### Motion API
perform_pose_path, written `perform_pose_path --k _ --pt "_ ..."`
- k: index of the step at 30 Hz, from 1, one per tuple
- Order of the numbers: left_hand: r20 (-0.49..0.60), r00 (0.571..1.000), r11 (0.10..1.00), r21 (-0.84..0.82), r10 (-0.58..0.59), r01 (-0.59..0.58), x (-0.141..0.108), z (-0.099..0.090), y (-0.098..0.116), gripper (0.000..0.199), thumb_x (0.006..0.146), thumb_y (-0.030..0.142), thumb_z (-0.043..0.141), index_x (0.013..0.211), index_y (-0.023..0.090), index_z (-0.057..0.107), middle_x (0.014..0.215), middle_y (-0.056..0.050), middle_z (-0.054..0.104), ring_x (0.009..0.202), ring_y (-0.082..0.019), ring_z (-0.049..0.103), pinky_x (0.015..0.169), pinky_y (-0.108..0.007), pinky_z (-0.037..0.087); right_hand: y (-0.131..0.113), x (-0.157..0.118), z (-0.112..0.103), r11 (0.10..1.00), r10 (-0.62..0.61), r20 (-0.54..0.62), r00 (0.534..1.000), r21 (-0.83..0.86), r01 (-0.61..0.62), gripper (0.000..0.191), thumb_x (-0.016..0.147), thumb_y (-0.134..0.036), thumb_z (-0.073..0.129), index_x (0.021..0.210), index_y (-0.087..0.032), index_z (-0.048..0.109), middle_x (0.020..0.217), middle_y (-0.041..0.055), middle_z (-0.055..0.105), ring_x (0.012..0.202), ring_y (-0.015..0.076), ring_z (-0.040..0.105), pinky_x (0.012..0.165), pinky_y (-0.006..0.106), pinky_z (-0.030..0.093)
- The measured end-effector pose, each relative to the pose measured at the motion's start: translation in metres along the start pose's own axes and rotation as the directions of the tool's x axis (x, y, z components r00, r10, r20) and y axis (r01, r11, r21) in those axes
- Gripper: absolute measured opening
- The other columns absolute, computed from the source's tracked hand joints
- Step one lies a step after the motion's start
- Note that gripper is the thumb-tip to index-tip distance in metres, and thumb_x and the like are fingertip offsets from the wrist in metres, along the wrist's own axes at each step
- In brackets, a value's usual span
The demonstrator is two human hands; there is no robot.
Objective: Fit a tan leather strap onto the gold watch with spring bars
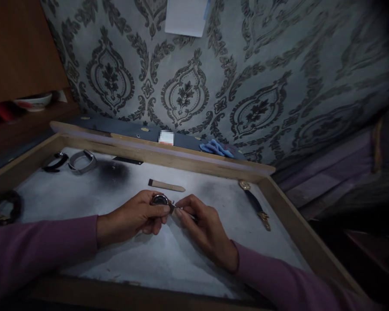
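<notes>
Between thumb and fingers, my left hand (139, 214) grips a wristwatch (160, 199) with a round dark face and a shiny rim. My right hand (202, 222) pinches a thin metal tool (175, 206), whose tip meets the watch's right side near the strap attachment. Most of that tool is hidden by my fingers, so its exact kind does not show. A loose watch strap (167, 185), tan with a dark brown end, lies on the white surface just beyond both hands.
A wooden-rimmed tray (168, 156) surrounds the white work surface. At its left lie a grey-banded watch (82, 162), a black-strapped watch (56, 162) and a dark coiled item (4, 207). A gold watch with a dark strap (254, 203) lies right. Behind the rim rests a blue cloth (216, 148).
</notes>
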State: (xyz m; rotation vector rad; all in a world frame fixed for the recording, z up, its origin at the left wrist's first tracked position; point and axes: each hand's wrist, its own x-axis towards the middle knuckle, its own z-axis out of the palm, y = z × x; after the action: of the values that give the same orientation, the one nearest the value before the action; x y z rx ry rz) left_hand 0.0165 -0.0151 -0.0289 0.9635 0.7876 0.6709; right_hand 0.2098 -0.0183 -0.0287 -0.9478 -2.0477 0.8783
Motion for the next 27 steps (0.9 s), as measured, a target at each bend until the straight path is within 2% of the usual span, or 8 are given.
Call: perform_pose_path --k 12,17,20,27 --pt "-0.066 0.998 0.999 0.034 0.019 -0.017 -0.003 0.006 0.002 0.028 0.074 0.039 0.066 0.064 0.017 0.053 0.043 0.005 0.049 0.033 -0.005 0.035 0.034 -0.017 0.022 -0.001 -0.001 0.000 0.999 -0.032 0.006 0.999 -0.035 0.032 0.009 0.095 -0.025 0.049 0.090 -0.018 0.052 0.060 -0.0036 0.056 0.048 0.0089 0.042 0.047 0.022 0.032" --pt "-0.108 0.994 0.998 0.061 0.001 0.006 -0.003 0.008 0.003 0.020 0.073 0.032 0.063 0.062 0.017 0.053 0.043 0.006 0.046 0.031 -0.004 0.029 0.032 -0.018 0.016 -0.004 -0.001 0.001 0.998 -0.047 0.006 0.999 -0.031 0.047 0.009 0.095 -0.024 0.048 0.089 -0.018 0.051 0.058 -0.0055 0.051 0.048 0.0082 0.040 0.047 0.021 0.031" --pt "-0.133 0.991 0.997 0.071 0.015 -0.005 -0.002 0.009 0.003 0.017 0.071 0.028 0.062 0.063 0.017 0.052 0.047 0.006 0.048 0.033 -0.003 0.032 0.034 -0.018 0.016 -0.005 0.000 0.001 0.998 -0.052 0.009 0.999 -0.022 0.052 0.009 0.094 -0.025 0.048 0.091 -0.018 0.052 0.058 -0.0058 0.049 0.047 0.0082 0.038 0.046 0.021 0.030" --pt "-0.154 0.987 0.992 0.124 0.037 -0.018 -0.002 0.009 0.004 0.013 0.070 0.026 0.060 0.065 0.017 0.053 0.048 0.007 0.047 0.035 -0.004 0.032 0.037 -0.019 0.018 -0.011 0.001 0.000 0.997 0.025 0.035 0.999 0.074 -0.027 0.012 0.095 -0.027 0.046 0.088 -0.019 0.050 0.054 -0.0084 0.038 0.046 0.0083 0.033 0.044 0.021 0.027"
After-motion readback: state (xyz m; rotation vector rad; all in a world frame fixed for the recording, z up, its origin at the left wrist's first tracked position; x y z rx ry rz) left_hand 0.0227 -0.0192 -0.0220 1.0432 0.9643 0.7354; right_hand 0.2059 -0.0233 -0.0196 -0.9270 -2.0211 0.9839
